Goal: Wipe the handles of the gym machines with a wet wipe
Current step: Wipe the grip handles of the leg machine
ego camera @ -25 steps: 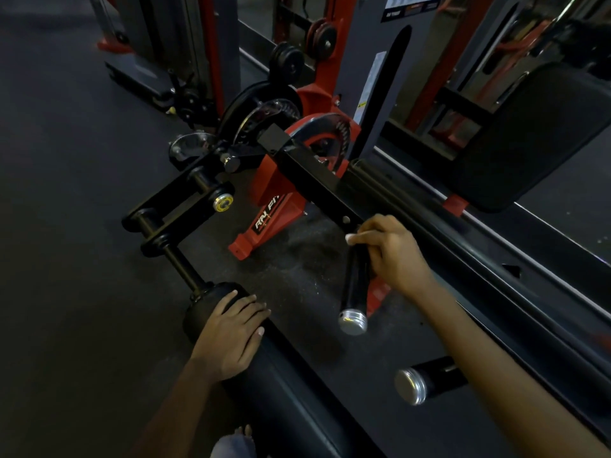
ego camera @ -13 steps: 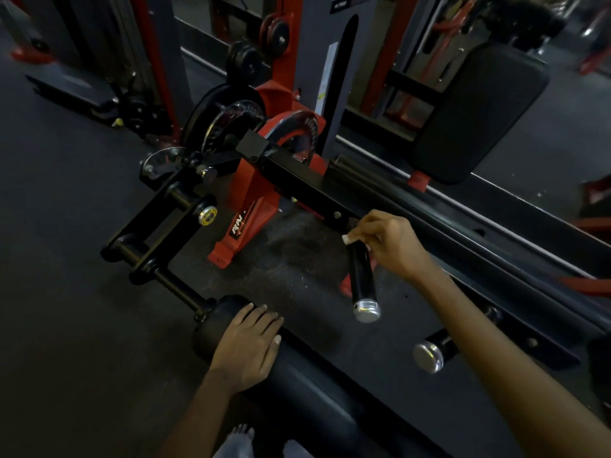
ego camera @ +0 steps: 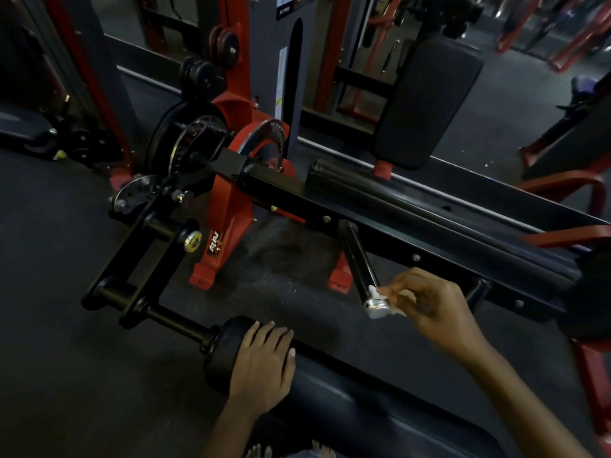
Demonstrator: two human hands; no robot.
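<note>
Dark rubber flooring (ego camera: 66,375) runs under the red-and-black machine, dusty just beyond your working hand. Your right hand (ego camera: 433,312) pinches a crumpled white wet wipe (ego camera: 380,291) between thumb and fingertips, fingers curled round it, and presses it to the black handle (ego camera: 358,262) right at its lower end, touching the chrome end cap (ego camera: 377,306). From the grip, the handle rises up and away to where it joins the black square beam (ego camera: 396,226); a second stub handle (ego camera: 476,290) sits just past your knuckles, half hidden. The wipe looks limp, light and damp — likely to bunch and slip, so keep plenty of it folded under your fingertips rather than a corner. The handle looks rigid and glossy, fixed to the frame; it should take firm pressure without moving, and wrapping the wipe round it would serve better than dabbing. Your right wrist is bent slightly, forearm coming in from below and behind the grip. Your left hand (ego camera: 261,365) lies flat, fingers straight, on the end of the black roller pad (ego camera: 218,355) — bracing, gripping nothing.
</note>
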